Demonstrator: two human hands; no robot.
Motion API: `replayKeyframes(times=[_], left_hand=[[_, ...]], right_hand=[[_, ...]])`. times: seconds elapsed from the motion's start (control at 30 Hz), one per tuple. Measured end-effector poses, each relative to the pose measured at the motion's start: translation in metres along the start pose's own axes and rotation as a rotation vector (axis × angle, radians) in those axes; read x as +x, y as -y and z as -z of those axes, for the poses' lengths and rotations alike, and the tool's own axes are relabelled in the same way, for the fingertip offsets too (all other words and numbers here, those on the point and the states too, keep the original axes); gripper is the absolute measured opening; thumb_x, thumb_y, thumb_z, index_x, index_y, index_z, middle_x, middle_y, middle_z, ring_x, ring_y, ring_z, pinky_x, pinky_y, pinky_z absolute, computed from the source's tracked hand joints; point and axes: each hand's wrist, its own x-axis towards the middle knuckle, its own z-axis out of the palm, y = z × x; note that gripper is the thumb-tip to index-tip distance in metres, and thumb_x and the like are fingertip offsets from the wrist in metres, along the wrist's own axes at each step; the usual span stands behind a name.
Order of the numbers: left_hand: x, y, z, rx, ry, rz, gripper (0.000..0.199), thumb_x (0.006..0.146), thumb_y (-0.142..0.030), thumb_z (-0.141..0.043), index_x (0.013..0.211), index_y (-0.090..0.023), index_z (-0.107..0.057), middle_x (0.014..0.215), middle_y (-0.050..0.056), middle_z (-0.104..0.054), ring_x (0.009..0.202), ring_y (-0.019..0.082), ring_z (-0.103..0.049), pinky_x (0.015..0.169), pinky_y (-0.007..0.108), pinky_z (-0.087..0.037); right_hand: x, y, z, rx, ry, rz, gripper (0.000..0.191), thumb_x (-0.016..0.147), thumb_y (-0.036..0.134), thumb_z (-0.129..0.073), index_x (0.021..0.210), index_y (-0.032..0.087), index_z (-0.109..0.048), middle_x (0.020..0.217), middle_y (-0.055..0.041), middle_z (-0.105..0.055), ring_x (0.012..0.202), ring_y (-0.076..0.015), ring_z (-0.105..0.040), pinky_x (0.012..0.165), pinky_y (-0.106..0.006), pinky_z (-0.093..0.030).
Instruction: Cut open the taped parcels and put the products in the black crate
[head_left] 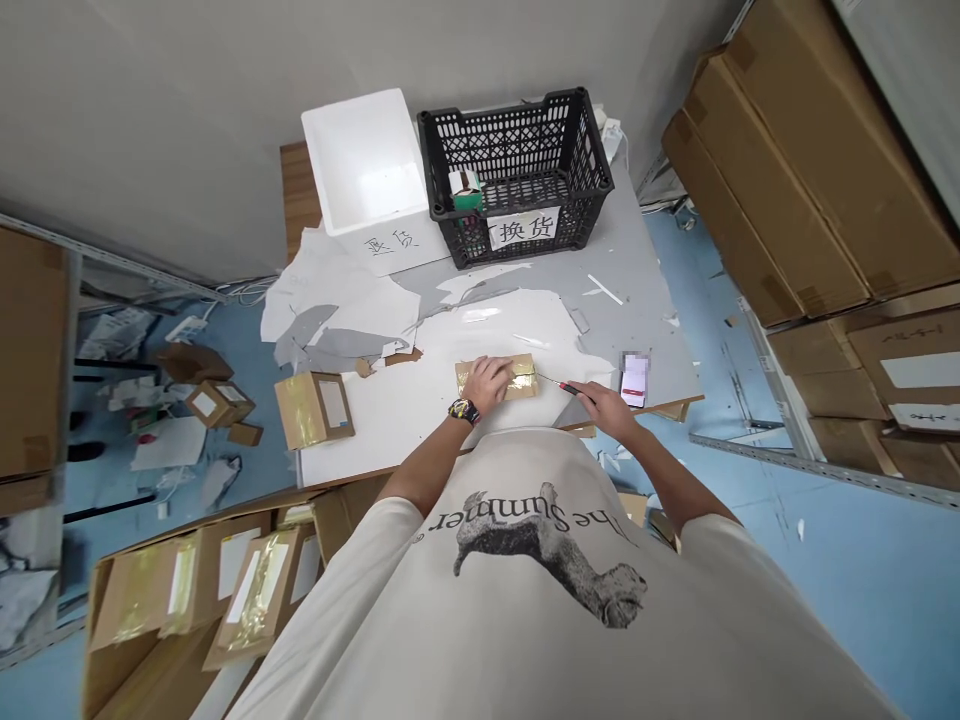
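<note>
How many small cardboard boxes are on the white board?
2. One gold-taped cardboard box lies under the left hand; the other cardboard box sits further left on the white board. The person's torso may hide more.

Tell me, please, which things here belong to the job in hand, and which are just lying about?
In use: left hand, gold-taped cardboard box, right hand, red-handled screwdriver.

Lying about: black plastic crate, white foam box, second taped cardboard box, stacked cardboard cartons.
</note>
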Motion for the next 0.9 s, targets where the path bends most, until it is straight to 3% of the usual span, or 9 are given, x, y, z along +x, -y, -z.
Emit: replayKeyframes(times=[0.1,0.3,0.47,0.6,0.67,0.8,0.9], left_hand=[[-0.007,-0.004,0.004,-0.013,0.101,-0.046,0.032,0.108,-0.021,-0.056,0.118,-0.032,-0.084,0.149,0.01,-0.078,0.143,0.03,-0.067,0.132,0.059,-0.043],[-0.015,-0.021,0.013,0.026,0.219,0.058,0.057,0.101,-0.038,-0.074,0.158,-0.035,-0.073,0.169,0.012,-0.064,0.158,0.04,-0.055,0.143,0.067,-0.027],[-0.011,-0.039,0.01,0.07,0.211,0.136,0.061,0.103,-0.048,-0.075,0.161,-0.03,-0.069,0.166,0.015,-0.064,0.156,0.041,-0.053,0.144,0.066,-0.022],[-0.005,-0.048,0.009,0.11,0.202,0.189,0.055,0.104,-0.049,-0.074,0.154,-0.027,-0.072,0.162,0.017,-0.065,0.15,0.042,-0.055,0.142,0.066,-0.024],[-0.004,-0.049,0.01,0.112,0.206,0.185,0.053,0.104,-0.047,-0.074,0.153,-0.026,-0.073,0.159,0.017,-0.066,0.147,0.042,-0.056,0.141,0.066,-0.025],[-0.002,-0.049,0.01,0.109,0.23,0.185,0.053,0.103,-0.043,-0.076,0.153,-0.027,-0.072,0.154,0.016,-0.068,0.144,0.041,-0.059,0.14,0.064,-0.026],[0.0,-0.05,0.008,0.106,0.223,0.208,0.054,0.102,-0.046,-0.078,0.153,-0.027,-0.071,0.153,0.017,-0.068,0.145,0.041,-0.058,0.14,0.064,-0.024]], right_hand=[[-0.015,0.005,-0.014,0.216,-0.051,-0.097,0.053,0.118,0.043,-0.041,0.153,0.027,-0.078,0.136,-0.0116,-0.085,0.12,-0.0318,-0.079,0.104,-0.045,-0.064],[-0.01,0.023,-0.028,0.579,-0.107,-0.355,0.066,0.11,0.065,-0.049,0.152,0.024,-0.078,0.11,-0.0085,-0.085,0.08,-0.0252,-0.074,0.082,-0.041,-0.066],[0.046,0.047,-0.036,0.65,-0.129,-0.313,0.066,0.107,0.066,-0.056,0.152,0.023,-0.078,0.109,-0.0077,-0.084,0.077,-0.0215,-0.071,0.077,-0.035,-0.064],[0.103,0.057,-0.04,0.545,-0.18,-0.27,0.053,0.095,0.047,-0.078,0.144,0.026,-0.082,0.117,-0.0061,-0.086,0.099,-0.0251,-0.076,0.093,-0.035,-0.062],[0.124,0.055,-0.042,0.475,-0.152,-0.289,0.049,0.087,0.037,-0.082,0.136,0.027,-0.084,0.112,-0.0033,-0.086,0.1,-0.0249,-0.076,0.095,-0.035,-0.06],[0.147,0.05,-0.045,0.367,-0.054,-0.348,0.041,0.079,0.033,-0.084,0.12,0.027,-0.084,0.098,0.0006,-0.082,0.088,-0.0223,-0.07,0.083,-0.03,-0.054],[0.154,0.048,-0.048,0.355,-0.043,-0.331,0.047,0.076,0.03,-0.082,0.123,0.026,-0.082,0.098,0.001,-0.08,0.087,-0.0212,-0.067,0.079,-0.029,-0.051]])
